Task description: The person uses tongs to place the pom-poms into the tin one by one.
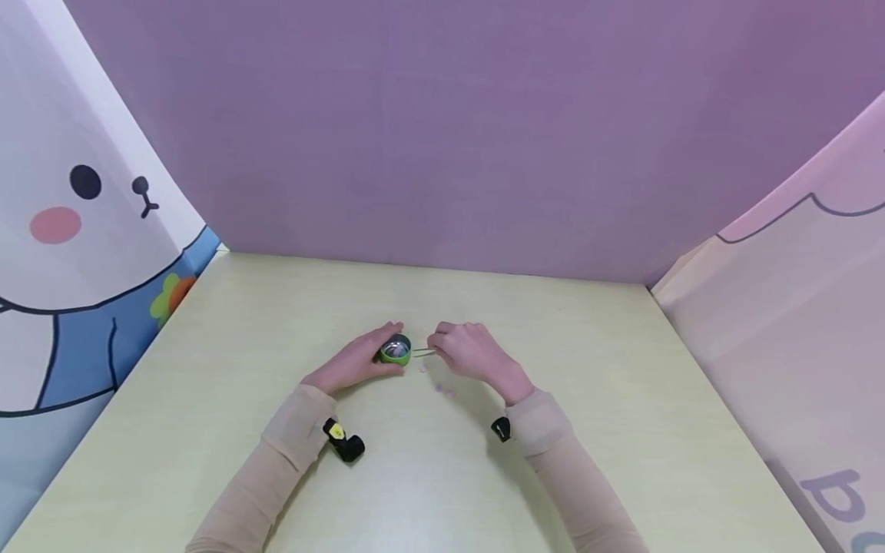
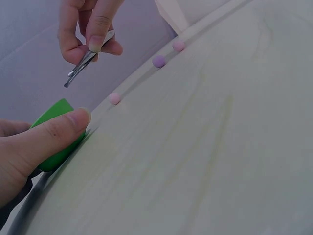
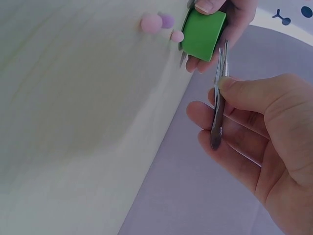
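Observation:
My left hand (image 1: 358, 357) holds a small round green cup (image 2: 55, 111) upright on the table, thumb on one side and fingers on the other. The cup has a shiny metallic inside, where something small and pale shows in the head view. To its right, my right hand (image 1: 475, 355) pinches a pair of metal tweezers (image 3: 218, 115) between thumb and fingers. Their slightly parted tips point at the cup, above the table, with nothing between them. On the table nearby lie a pink ball (image 2: 115, 98), a purple ball (image 2: 159, 61) and another pink ball (image 2: 179, 45).
The pale wooden table (image 1: 415, 476) reaches back to a purple cloth wall (image 1: 442, 153). Printed cloth panels stand at the left (image 1: 104, 269) and right (image 1: 781, 307). Black wrist cameras hang at the left cuff (image 1: 344, 443) and right cuff (image 1: 501, 428).

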Tool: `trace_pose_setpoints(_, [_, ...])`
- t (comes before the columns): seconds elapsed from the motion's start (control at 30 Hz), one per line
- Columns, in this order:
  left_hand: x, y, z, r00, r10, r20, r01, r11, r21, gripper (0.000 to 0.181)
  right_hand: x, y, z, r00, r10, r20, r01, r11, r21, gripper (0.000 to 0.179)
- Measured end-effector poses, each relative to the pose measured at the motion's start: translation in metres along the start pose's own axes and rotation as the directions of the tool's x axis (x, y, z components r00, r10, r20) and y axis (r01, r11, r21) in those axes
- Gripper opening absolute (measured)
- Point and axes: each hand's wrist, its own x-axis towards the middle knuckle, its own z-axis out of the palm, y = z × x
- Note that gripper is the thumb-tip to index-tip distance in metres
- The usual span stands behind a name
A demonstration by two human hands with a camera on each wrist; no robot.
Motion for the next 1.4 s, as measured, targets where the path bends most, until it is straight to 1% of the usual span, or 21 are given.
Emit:
trace_pose_setpoints(0.37, [0.0,0.001,0.0,1.0,0.0,-0.003,0.0,1.0,0.0,0.089,-0.009,0.0,0.001,1.0,0.013,0.009,-0.013,1.0,0.014,0.015])
trace_pose_setpoints(0.77, [0.0,0.0,0.0,1.0,0.004,-0.005,-0.004,1.0,0.0,0.089,-0.015,-0.001,0.005,0.999,0.012,0.04,-0.013,0.999,0.031,0.013])
trace_pose_setpoints(1.03, [0.0,0.002,0.0,1.0,0.001,-0.003,-0.001,1.0,-0.005,0.089,-0.018,-0.001,0.009,0.998,0.01,0.054,-0.011,1.0,0.024,0.013])
trace_pose_setpoints(1.4, [0.001,-0.001,0.0,1.0,-0.01,-0.002,0.01,1.0,0.0,0.089,-0.017,-0.002,0.013,0.996,0.028,0.081,-0.029,0.999,0.014,0.013])
